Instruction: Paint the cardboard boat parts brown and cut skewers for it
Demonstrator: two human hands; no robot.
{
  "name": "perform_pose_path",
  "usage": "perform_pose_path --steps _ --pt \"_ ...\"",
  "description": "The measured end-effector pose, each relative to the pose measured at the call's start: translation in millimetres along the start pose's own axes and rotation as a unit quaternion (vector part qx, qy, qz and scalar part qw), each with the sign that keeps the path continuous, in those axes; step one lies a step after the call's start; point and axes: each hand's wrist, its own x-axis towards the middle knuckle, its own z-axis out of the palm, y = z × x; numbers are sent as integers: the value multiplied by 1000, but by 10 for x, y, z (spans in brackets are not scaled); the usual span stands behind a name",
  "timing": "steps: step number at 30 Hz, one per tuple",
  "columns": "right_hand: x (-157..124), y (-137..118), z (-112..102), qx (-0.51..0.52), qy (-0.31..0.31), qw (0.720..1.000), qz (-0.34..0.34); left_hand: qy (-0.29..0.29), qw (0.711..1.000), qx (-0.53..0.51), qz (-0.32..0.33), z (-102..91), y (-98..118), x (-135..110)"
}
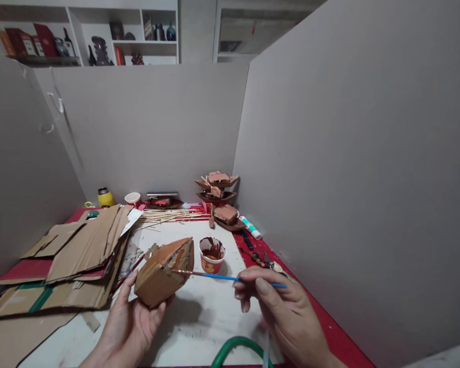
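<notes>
While right hand (281, 301) pinches brush (222, 277), model (161, 281) in cupped left hand (134, 323), bristles (179, 272) perhaps touching

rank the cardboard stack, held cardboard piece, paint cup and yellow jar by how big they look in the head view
Largest to smallest:
Cardboard stack
Held cardboard piece
Paint cup
Yellow jar, standing farther back, so true size unsure

Light is muted and diffuse; a soft-edged shadow (189, 311) lies on the surface (230, 304) at five o'clock from the cardboard piece (157, 285). Wide-angle stretch slants the wall (348, 153) toward three o'clock.
</notes>
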Motion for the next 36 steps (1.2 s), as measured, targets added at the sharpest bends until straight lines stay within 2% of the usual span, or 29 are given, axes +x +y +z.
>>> perform_pose_path --steps 5,7,11,13,25,29,33,36 --pt "-28 13 20 -18 -38 999 6 -2 1000 -8 -6 -25 19 8" --pt "-18 -13 5 -13 -19 1000 -16 -2 1000 -8 -8 -33 19 12" --pt "17 -71 -41 -21 56 996 -67 -4 1000 -6 2 -51 6 17" --pt "24 -74 -51 -34 68 994 -76 -3 1000 -3 4 -56 -2 15" --pt "-39 -25 91 -46 -42 997 -51 -5 1000 -12 -1 -59 0 2" --pt "-44 -32 80 -45 -45 997 -50 -18 1000 -10 0 -97 6 6" --pt "-43 -48 44 -43 -14 996 -79 -28 1000 -5 5 -130 -10 37" --pt "-41 -58 53 -63 -13 994 -91 -25 1000 -3 6 -133 -19 56"
